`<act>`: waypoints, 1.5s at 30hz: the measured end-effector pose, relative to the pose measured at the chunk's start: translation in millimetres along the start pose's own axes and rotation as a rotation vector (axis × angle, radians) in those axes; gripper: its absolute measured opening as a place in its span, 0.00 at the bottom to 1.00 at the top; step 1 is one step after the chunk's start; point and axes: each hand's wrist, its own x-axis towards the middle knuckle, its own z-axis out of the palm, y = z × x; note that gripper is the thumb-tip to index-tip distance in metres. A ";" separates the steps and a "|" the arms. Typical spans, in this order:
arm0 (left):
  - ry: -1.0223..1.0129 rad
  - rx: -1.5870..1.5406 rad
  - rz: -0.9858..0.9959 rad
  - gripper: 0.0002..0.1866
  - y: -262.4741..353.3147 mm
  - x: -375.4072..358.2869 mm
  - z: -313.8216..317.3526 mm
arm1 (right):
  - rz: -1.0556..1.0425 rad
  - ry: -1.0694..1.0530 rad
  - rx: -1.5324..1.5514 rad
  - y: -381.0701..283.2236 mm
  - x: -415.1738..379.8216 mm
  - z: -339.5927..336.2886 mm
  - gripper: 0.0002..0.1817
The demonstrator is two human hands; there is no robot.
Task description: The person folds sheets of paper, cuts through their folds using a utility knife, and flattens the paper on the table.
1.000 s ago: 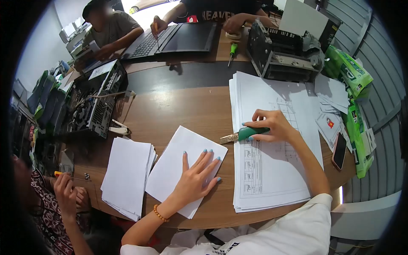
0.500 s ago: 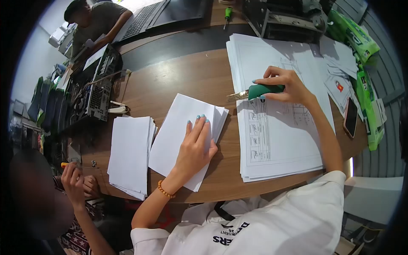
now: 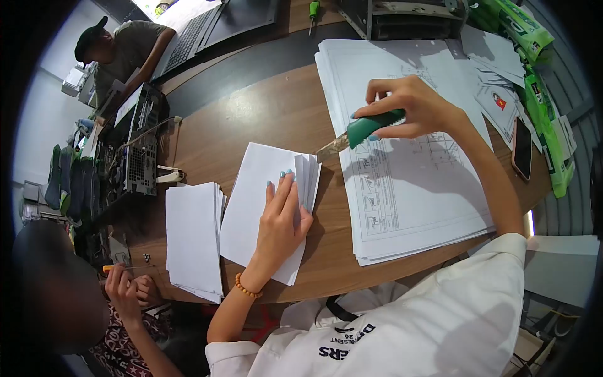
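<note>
- Paper stack (image 3: 242, 217), white and folded-looking, lies at an angle on the wooden table (image 3: 251, 94) at the center of the frame, its right-hand sheets fanned loosely apart.
- The left hand (image 3: 279, 220) rests open on the stack, palm down, fingers extended and close together, pressing on nothing but paper.
- The right hand (image 3: 411, 107), right of center, grips a green-handled cutter (image 3: 372, 125), its blade angled down and left to the stack's upper right corner; whether the tip touches the paper is impossible to tell.
- The chief hazard appears to be the blade: a slip off the loose edges could carry it toward the left hand's fingertips, which lie close by.
- Uneven pressure from that hand could let the fanned sheets slide or crease, and a blade catching several layers could leave a ragged edge.
- Large printed drawings (image 3: 408, 207) lie beneath the right hand and forearm, where a stray stroke or a dragging sleeve might nick or shift them.
- A second pile of paper (image 3: 191, 232) sits just beside the stack, to the left, near enough to be nudged askew.
- At lower left, a co-worker's hand (image 3: 122, 288) holds an orange-handled tool (image 3: 108, 269), apart from the blade.
</note>
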 end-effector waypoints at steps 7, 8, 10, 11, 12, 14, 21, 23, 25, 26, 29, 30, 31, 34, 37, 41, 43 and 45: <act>-0.045 0.066 0.038 0.26 3.3 2.7 -1.4 | -0.025 -0.148 0.001 12.7 22.5 30.9 0.18; -0.054 0.061 0.012 0.26 5.8 3.5 -2.4 | -0.028 -0.151 -0.002 12.0 23.1 36.3 0.18; -0.059 0.056 -0.023 0.25 6.4 2.9 -1.7 | -0.051 -0.100 -0.026 9.3 24.4 46.4 0.19; -0.063 0.071 -0.004 0.25 5.4 2.5 -1.2 | -0.026 -0.115 -0.002 9.3 24.8 47.5 0.21; -0.067 0.087 0.015 0.25 4.4 1.9 -0.8 | -0.030 -0.116 0.000 10.2 24.7 46.1 0.21; -0.069 0.090 0.012 0.25 4.1 2.1 -0.3 | -0.025 -0.121 -0.022 12.9 24.1 40.9 0.21; -0.061 0.078 0.004 0.22 4.7 2.1 1.0 | -0.053 -0.127 -0.020 19.7 33.9 45.9 0.21; -0.062 0.080 0.007 0.22 4.0 1.3 1.5 | -0.058 -0.112 -0.004 19.4 36.8 50.4 0.21; -0.059 0.085 0.009 0.22 2.7 1.1 2.1 | -0.053 -0.116 -0.005 21.2 38.1 48.6 0.21; -0.056 0.087 0.016 0.22 2.7 0.8 2.4 | -0.044 -0.123 -0.006 22.2 38.2 48.2 0.22; -0.044 0.099 0.021 0.22 1.3 0.0 3.6 | -0.073 -0.090 0.003 26.8 43.0 55.2 0.22; -0.039 0.104 0.024 0.22 1.1 0.1 4.2 | -0.082 -0.090 0.005 27.6 46.2 58.7 0.22; -0.038 0.110 0.020 0.22 0.9 0.1 4.5 | -0.097 -0.069 0.013 26.4 49.6 62.5 0.21; -0.040 0.111 0.035 0.22 0.0 -0.2 5.1 | -0.104 -0.047 0.060 26.4 58.1 68.3 0.19; -0.024 0.116 0.001 0.22 0.1 0.4 6.0 | -0.058 -0.060 0.099 27.7 62.5 66.7 0.21; -0.027 0.103 0.016 0.23 -0.5 0.1 6.0 | -0.121 -0.044 0.055 35.5 66.1 66.6 0.19; -0.031 0.105 0.023 0.24 -1.3 -0.7 6.2 | -0.102 -0.063 0.070 36.1 67.4 70.5 0.21; -0.028 0.107 0.023 0.24 -1.7 -1.0 6.9 | -0.076 -0.082 0.084 36.2 69.2 74.5 0.22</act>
